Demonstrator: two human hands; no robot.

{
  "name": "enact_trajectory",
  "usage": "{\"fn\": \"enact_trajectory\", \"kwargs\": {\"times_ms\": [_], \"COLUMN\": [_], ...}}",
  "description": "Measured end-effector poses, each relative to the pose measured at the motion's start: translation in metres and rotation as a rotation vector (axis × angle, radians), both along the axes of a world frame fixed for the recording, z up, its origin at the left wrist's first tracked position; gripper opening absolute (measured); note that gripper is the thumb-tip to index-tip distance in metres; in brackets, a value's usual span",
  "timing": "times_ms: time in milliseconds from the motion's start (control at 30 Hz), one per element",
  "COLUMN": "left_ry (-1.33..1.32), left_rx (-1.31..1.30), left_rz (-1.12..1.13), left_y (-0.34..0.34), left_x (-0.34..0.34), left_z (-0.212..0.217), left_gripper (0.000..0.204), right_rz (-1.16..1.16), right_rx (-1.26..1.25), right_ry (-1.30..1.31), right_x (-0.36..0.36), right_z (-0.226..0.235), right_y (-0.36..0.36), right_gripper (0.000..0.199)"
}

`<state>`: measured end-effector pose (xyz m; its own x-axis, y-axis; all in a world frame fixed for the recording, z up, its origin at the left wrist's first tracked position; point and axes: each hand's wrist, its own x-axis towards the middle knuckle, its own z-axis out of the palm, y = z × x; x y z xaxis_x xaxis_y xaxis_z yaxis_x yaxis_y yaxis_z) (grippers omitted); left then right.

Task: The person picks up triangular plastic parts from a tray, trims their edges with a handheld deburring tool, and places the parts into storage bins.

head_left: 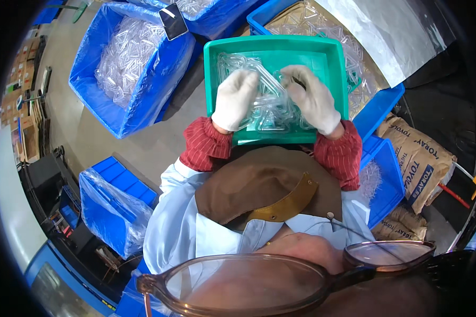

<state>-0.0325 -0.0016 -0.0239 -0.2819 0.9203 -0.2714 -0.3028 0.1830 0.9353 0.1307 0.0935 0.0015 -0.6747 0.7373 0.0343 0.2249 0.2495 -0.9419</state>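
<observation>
A green tray (pixel 212 87) is in front of my body, holding a loose heap of clear plastic bent-rod pieces (pixel 272 113). My left hand (pixel 235 100), in a white glove, is over the tray's left part with its fingers curled inward. My gloved right hand (pixel 314 100) is over the right part, fingers bent toward the thumb. Between the two hands a long clear piece (pixel 268 79) slants across the heap. Both hands' fingertips are close to the clear pieces, but what each grips cannot be made out.
Beyond the tray on the left is a lined blue bin (pixel 127 116) full of clear pieces, with a dark flat device (pixel 173 22) at its corner. Another blue bin (pixel 259 20) lies behind the tray. Paper sacks (pixel 415 153) lean at right; a plastic-covered blue crate (pixel 108 211) stands at left.
</observation>
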Motion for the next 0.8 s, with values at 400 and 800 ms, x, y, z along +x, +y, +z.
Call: {"fn": "enact_trajectory", "kwargs": {"times_ms": [400,800], "left_ry": [-0.373,-0.429], "left_rx": [-0.054,-0.101], "left_rz": [0.206,-0.226], "left_y": [-0.001,-0.023], "left_x": [0.011,0.013], "left_z": [0.002,0.017], "left_gripper": [0.038,0.029], "right_rz": [0.044,-0.468], "right_rx": [0.529,0.428], "right_ry": [0.143,0.263], "right_x": [-0.001,0.005], "right_z": [-0.021,-0.030], "right_y": [-0.018,0.006], "right_gripper": [0.024,0.015]}}
